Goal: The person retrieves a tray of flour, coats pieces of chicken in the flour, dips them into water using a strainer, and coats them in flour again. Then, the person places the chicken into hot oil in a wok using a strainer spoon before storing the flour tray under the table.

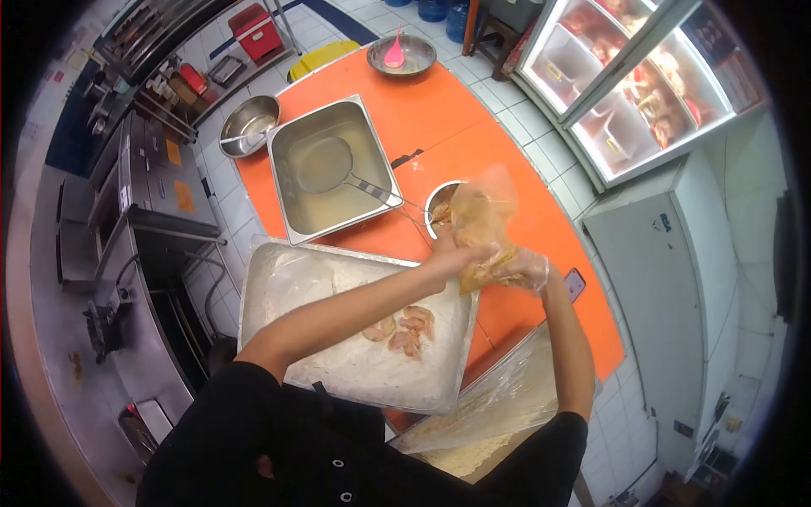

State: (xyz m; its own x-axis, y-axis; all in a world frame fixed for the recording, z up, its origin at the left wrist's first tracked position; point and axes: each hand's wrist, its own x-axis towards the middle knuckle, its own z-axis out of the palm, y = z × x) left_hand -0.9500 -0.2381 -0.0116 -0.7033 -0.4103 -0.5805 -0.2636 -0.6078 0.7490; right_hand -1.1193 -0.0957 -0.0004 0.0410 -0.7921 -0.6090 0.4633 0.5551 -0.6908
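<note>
My left hand [459,258] grips one side of a clear plastic bag [483,207] with yellowish, marinated-looking meat pieces in its lower part. My right hand [525,269], in a thin clear plastic glove, is closed around the bag's bottom. The bag is beside and partly over a white-rimmed bowl [431,199], which holds similar meat pieces. Below my left forearm lies a large metal tray [462,359] of white flour, with several raw chicken pieces [407,331] on it. The bag hides some of the bowl and my fingertips.
A deep steel pan [287,190] of cloudy liquid holds a wire strainer [325,165]. Steel bowls [414,55] [250,127] stand at the orange table's [473,139] far and left edges. A phone [574,285] lies right; a plastic-covered container [481,422] is near my body.
</note>
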